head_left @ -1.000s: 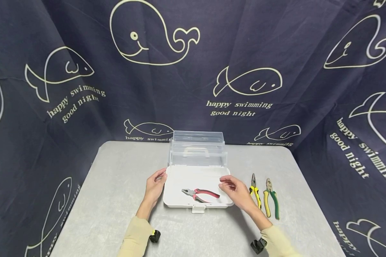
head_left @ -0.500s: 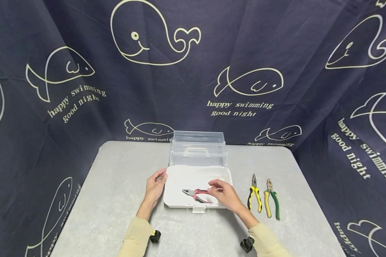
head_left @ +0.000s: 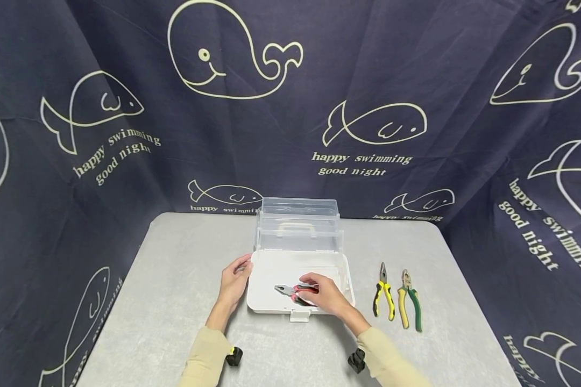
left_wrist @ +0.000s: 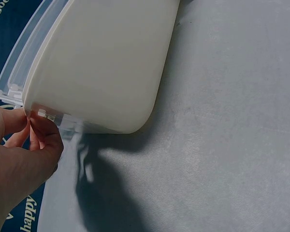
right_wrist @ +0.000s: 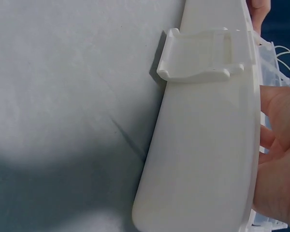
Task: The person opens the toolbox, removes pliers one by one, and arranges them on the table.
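A white plastic toolbox (head_left: 271, 269) stands open on the table, its front latch (head_left: 299, 315) hanging down. Inside lie red-and-black combination pliers (head_left: 285, 291), jaws pointing left. My right hand (head_left: 328, 296) reaches over the box's front right and curls its fingers round the pliers' handles. In the right wrist view the box wall hides the pliers and my fingertips. My left hand (head_left: 233, 279) pinches the toolbox's rim at the left side; the left wrist view shows thumb and fingers of the left hand (left_wrist: 24, 150) at that edge.
Clear tiered trays and lid (head_left: 297, 223) rise behind the box. Right of it lie yellow-and-black long-nose pliers (head_left: 383, 293) and yellow-and-green combination pliers (head_left: 409, 298). A dark blue printed curtain (head_left: 290, 134) hangs behind the grey table (head_left: 184, 242).
My right hand has moved left from the toolbox's right rim, into the box and onto the red pliers' handles. The left hand has stayed at the left rim.
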A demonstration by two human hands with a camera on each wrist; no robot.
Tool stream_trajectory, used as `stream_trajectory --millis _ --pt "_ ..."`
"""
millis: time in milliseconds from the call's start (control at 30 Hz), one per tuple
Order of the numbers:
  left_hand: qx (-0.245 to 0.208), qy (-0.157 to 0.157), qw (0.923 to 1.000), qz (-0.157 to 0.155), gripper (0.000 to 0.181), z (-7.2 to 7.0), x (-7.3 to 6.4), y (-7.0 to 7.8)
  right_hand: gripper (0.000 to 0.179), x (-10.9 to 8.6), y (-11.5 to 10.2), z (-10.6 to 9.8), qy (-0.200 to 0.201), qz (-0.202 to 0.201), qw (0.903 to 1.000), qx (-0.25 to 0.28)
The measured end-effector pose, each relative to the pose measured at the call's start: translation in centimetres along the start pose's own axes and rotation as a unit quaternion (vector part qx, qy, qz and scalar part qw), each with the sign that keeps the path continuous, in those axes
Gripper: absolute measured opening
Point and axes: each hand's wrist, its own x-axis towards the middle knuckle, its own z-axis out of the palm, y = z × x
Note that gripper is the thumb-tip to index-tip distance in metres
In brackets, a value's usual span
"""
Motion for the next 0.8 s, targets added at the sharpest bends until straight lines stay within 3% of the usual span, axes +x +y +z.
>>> stream_trajectory --millis 300,567,800 --pt "0.007 0.000 1.0000 -0.003 0.036 -0.1 0.3 -0.5 0.035 1.2 -0.6 0.5 -0.069 0.009 0.9972 -0.029" --pt "0.012 0.003 0.9999 0.003 0.034 -0.1 0.3 -0.5 0.030 1.8 -1.0 0.5 -0.082 0.010 0.9934 -0.079" --pt "0.009 0.004 0.9999 0.005 0.034 -0.1 0.3 -0.6 0.026 1.9 -1.1 0.7 -0.092 0.014 0.9930 -0.073"
